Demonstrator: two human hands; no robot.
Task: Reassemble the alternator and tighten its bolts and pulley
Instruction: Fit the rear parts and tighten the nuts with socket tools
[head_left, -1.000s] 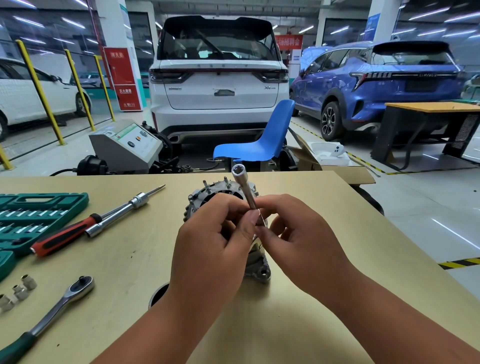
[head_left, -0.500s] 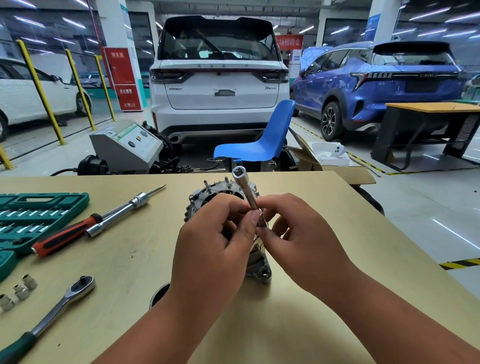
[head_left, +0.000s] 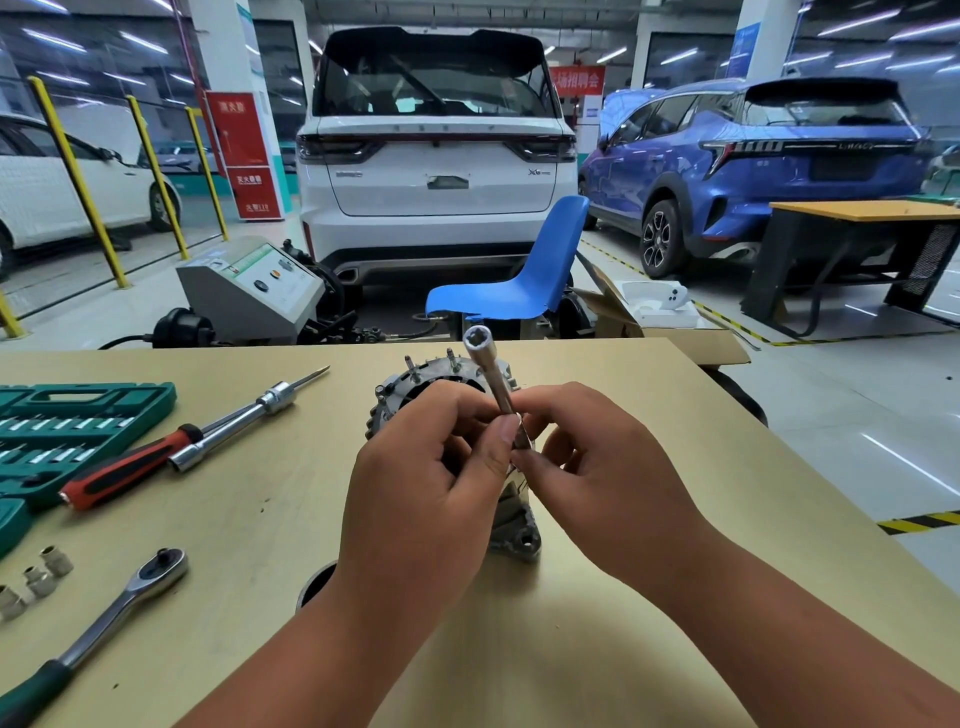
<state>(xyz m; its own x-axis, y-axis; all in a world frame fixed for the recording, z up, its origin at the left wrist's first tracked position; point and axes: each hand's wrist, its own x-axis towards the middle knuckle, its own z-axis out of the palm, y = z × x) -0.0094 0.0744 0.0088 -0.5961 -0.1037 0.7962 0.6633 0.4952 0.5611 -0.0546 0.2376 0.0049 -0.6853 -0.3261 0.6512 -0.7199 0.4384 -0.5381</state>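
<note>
— Hands first: what does each grip hold?
— Left hand (head_left: 415, 499) and right hand (head_left: 597, 483) both pinch the lower end of a long socket (head_left: 491, 376), its open end tilted up and away.
— Where is the alternator (head_left: 511, 519)?
— On the worktop (head_left: 597, 649), directly behind the hands, studs pointing up. A ratchet (head_left: 111, 610) and a screwdriver (head_left: 156, 452) lie to the left.
</note>
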